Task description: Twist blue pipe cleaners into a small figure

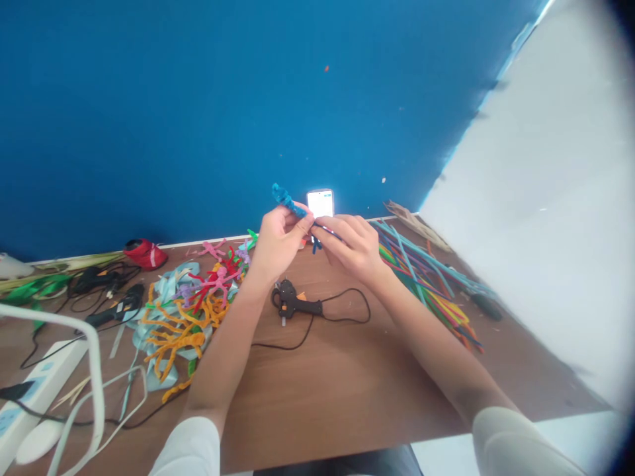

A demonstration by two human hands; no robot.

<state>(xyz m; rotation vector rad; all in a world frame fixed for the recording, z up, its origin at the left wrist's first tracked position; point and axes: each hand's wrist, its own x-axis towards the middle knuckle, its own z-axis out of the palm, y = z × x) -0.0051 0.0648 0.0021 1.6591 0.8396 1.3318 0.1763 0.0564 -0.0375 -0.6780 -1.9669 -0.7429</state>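
Observation:
Both hands are raised over the far part of the brown table, close together, working on one blue pipe cleaner. Its upper left end is coiled thick and sticks out above my left hand, whose thumb and fingers pinch it. My right hand grips the thinner, darker stretch, fingertips almost touching the left thumb. A short blue end hangs below the fingertips. Behind the hands a phone with a bright screen leans near the wall. Below them a black glue gun lies on the table with its cord looping right.
Left lie finished-looking pipe cleaner figures, orange twisted pieces and pale blue ribbon. A white power strip and white metal frame stand front left. Loose coloured pipe cleaners lie right. A blue wall bounds the back.

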